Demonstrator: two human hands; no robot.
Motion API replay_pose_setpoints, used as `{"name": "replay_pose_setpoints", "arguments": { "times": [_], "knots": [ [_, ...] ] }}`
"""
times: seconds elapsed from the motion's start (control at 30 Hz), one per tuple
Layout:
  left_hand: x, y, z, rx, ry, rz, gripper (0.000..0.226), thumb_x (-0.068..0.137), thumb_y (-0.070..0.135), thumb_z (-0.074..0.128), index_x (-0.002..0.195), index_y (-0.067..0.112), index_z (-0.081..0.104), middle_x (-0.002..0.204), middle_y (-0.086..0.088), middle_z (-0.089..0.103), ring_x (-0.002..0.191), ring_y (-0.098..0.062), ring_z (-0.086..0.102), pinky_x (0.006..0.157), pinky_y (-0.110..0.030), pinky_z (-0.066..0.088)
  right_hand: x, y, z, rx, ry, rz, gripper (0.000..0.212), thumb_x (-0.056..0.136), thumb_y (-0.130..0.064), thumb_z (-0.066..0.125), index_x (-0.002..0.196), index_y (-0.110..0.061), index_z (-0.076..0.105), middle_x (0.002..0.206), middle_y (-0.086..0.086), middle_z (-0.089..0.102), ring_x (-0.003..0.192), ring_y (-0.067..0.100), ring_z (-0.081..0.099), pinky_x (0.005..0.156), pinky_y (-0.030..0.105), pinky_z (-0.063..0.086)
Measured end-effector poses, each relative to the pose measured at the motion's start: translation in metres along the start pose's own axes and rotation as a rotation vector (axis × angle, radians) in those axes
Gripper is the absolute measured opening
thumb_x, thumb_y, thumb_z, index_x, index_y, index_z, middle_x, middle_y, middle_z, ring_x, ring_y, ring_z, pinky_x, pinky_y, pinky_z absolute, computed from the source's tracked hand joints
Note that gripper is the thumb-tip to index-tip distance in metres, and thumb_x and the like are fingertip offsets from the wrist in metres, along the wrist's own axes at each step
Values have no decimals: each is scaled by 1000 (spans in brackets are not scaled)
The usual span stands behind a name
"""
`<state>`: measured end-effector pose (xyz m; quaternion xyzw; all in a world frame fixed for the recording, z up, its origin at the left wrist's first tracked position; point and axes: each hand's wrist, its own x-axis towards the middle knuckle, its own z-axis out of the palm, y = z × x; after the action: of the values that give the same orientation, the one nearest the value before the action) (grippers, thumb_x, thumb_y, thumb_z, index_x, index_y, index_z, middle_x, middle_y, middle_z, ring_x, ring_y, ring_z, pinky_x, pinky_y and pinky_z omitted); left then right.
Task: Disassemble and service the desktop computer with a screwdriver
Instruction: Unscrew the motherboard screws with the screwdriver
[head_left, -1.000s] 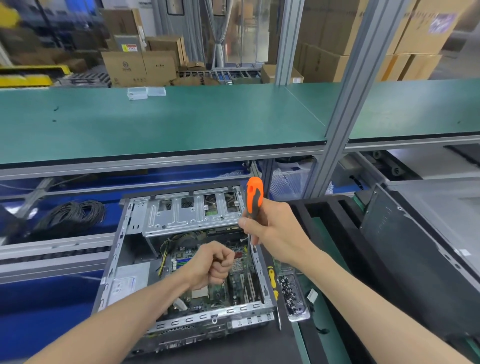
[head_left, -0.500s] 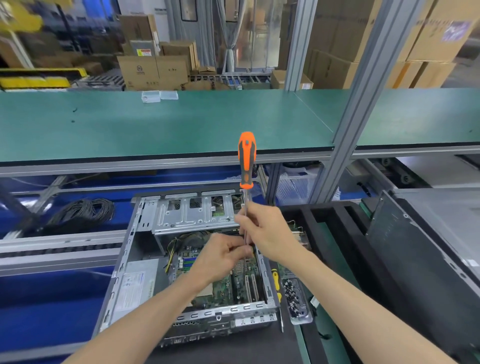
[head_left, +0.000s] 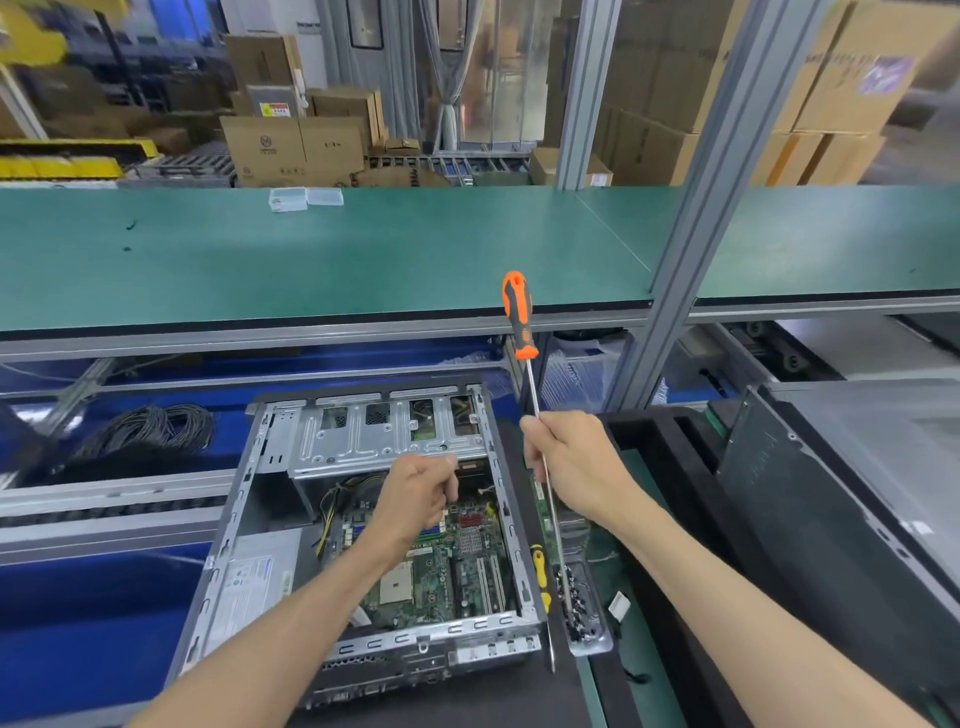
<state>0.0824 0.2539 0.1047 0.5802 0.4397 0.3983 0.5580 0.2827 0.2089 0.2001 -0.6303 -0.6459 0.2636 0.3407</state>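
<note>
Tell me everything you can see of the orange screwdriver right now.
The screwdriver has an orange handle with dark grey grip inlays and a long, thin, shiny metal shaft. It stands nearly upright, handle up and free of any hand. The right hand grips it by the shaft, well below the handle. The shaft runs on down past the hand, just outside the right wall of the open computer case, toward the tray of screws. Its tip cannot be made out.

Hidden parts around the open computer case

The left hand (head_left: 415, 493) covers some of the green motherboard (head_left: 457, 561), and what its curled fingers hold, if anything, I cannot tell. The small dark screws in the grey metal tray (head_left: 584, 618) are too tiny to count.
</note>
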Motion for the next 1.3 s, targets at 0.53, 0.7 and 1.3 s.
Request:
{"name": "replay_pose_setpoints", "arguments": {
  "times": [0.53, 0.7, 1.3],
  "knots": [
    [24, 9, 47, -463, 2, -294, 46, 100, 18, 48, 56, 20, 37, 53, 3, 21, 44, -12, 13, 37, -21, 17, -76, 115, 70, -130, -349, 432, 41, 105, -15, 45, 67, -2, 50, 65, 2, 55, 53, 10, 48, 51, 22, 40],
    [32, 16, 70, -632, -73, -351, 48, 102, 19, 44, 54, 19, 41, 49, 5, 20, 40, -9, 13, 34, -21, 16, -90, 130, 91, -212, -475, 465, 39, 99, -5, 42, 60, -13, 41, 78, 12, 65, 64, 22, 60, 52, 24, 36],
    [11, 20, 146, -495, -290, -185, 53, 103, 26, 39, 52, 15, 31, 47, 0, 20, 44, -13, 12, 43, -23, 13, -82, 124, 69, 1336, 199, 697, 50, 110, -34, 34, 117, 6, 65, 112, 25, 71, 104, 31, 72, 92, 43, 53]
  ]
}}
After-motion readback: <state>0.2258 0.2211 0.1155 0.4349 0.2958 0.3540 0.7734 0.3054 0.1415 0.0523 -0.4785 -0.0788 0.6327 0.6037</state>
